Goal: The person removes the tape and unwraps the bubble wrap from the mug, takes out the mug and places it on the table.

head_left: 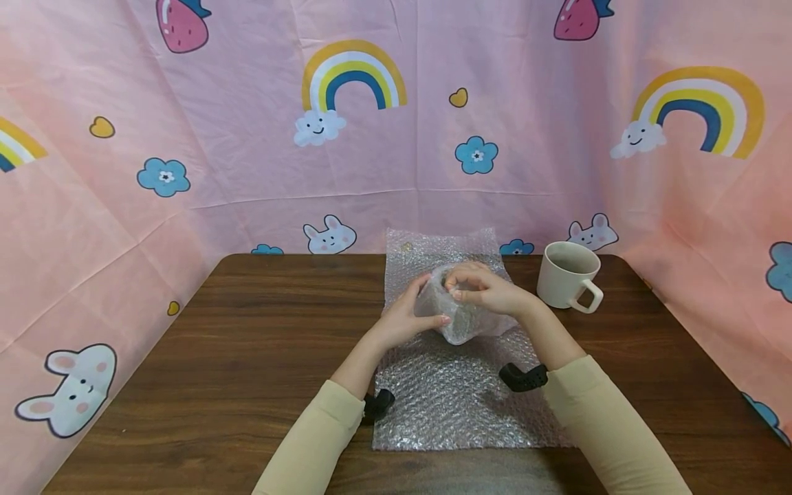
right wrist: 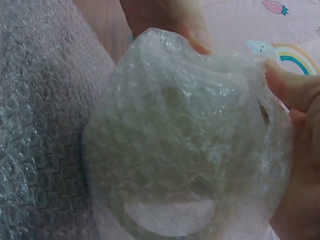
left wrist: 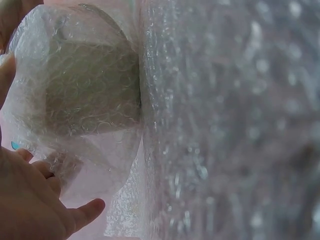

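A mug-like pale green-grey thing wrapped in bubble wrap (head_left: 459, 324) stands tilted over the middle of the sheet. In the right wrist view, a curved, handle-like outline shows through the wrapping (right wrist: 170, 145). My left hand (head_left: 402, 317) holds this bundle from its left side, thumb in front and fingers behind. Over its top, my right hand (head_left: 489, 289) pinches the gathered bubble wrap between thumb and fingers. The left wrist view has the left hand (left wrist: 37, 200) beside the wrapped body (left wrist: 92, 87). Most of the contents are blurred by the wrapping.
Under the bundle lies a long bubble wrap sheet (head_left: 445, 405), its far end at the back cloth (head_left: 427, 158). A white mug (head_left: 559, 278) stands uncovered at the back right, handle toward the front right. Everything is on a dark wooden table (head_left: 266, 344).
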A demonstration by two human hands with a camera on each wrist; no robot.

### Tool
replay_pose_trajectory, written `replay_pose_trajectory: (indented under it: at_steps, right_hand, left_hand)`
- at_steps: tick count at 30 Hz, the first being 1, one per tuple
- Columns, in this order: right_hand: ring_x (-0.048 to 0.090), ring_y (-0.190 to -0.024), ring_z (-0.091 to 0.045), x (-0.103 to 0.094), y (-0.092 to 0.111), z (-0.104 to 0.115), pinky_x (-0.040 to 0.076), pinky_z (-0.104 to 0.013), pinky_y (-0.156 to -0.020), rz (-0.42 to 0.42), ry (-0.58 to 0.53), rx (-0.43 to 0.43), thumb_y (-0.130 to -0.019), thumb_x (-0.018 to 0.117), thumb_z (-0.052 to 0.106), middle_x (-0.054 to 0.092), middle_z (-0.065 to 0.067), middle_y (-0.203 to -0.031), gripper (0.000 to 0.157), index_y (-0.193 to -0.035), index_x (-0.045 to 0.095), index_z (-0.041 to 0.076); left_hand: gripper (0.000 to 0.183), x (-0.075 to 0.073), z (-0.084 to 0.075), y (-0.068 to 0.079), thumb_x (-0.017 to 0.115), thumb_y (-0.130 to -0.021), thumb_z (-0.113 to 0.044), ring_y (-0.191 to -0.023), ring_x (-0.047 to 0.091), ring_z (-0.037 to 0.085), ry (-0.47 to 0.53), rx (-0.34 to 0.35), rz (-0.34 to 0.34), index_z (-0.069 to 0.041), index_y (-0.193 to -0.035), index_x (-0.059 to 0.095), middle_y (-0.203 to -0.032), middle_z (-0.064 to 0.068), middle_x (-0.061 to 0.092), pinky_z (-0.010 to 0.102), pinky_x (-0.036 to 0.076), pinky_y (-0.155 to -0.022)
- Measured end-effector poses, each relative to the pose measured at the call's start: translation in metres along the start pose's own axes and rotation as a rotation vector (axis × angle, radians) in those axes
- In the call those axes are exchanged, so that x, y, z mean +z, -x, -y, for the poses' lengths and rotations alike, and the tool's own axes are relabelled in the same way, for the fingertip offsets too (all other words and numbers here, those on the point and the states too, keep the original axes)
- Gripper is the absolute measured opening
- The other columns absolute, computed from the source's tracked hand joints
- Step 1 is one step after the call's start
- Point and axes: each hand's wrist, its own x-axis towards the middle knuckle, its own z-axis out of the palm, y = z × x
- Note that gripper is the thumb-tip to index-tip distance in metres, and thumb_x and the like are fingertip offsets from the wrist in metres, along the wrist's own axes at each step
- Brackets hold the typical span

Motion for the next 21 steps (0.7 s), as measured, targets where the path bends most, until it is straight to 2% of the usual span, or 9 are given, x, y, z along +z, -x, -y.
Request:
replay_pose_trajectory:
  at_steps: [4,10,18,21]
  right_hand:
    - [0.037,-0.102,-0.027,-0.0012,0.0003,-0.0007,0.021,-0.050,-0.089,0.020,-0.030,0.001,-0.097,0.052,0.004,0.050,-0.006,-0.099,0.008,-0.093,0.057,0.008]
    - [0.036,-0.107,-0.029,-0.0019,0.0007,0.0006,0.027,-0.051,-0.090,0.034,-0.056,0.024,-0.097,0.053,0.004,0.050,-0.008,-0.107,0.007,-0.092,0.057,0.006]
    - [0.032,-0.120,-0.033,-0.0042,0.0024,0.0046,0.024,-0.060,-0.097,0.051,-0.062,0.086,-0.096,0.054,0.005,0.049,-0.013,-0.119,0.005,-0.094,0.059,0.006]
    - [0.032,-0.121,-0.034,-0.0056,0.0023,0.0026,0.023,-0.061,-0.098,0.066,-0.068,0.078,-0.096,0.054,0.005,0.049,-0.013,-0.120,0.006,-0.093,0.058,0.005]
  left_hand:
    - [0.098,-0.0006,-0.0001,0.0002,0.071,-0.082,-0.050,-0.140,0.024,0.028,0.008,0.003,0.015,-0.020,-0.155,0.013,-0.156,0.007,0.022,0.058,0.030,-0.103]
    - [0.098,-0.0013,-0.0001,0.0005,0.070,-0.083,-0.052,-0.140,0.023,0.026,0.022,-0.008,0.042,-0.022,-0.155,0.010,-0.156,0.008,0.020,0.057,0.029,-0.104]
    - [0.094,-0.0019,-0.0022,0.0024,0.069,-0.084,-0.050,-0.141,0.022,0.026,0.031,-0.012,0.045,-0.025,-0.155,0.011,-0.156,0.007,0.020,0.056,0.028,-0.105]
    - [0.094,-0.0016,-0.0027,0.0025,0.069,-0.085,-0.049,-0.141,0.022,0.026,0.032,-0.010,0.045,-0.026,-0.154,0.011,-0.156,0.008,0.020,0.056,0.027,-0.106]
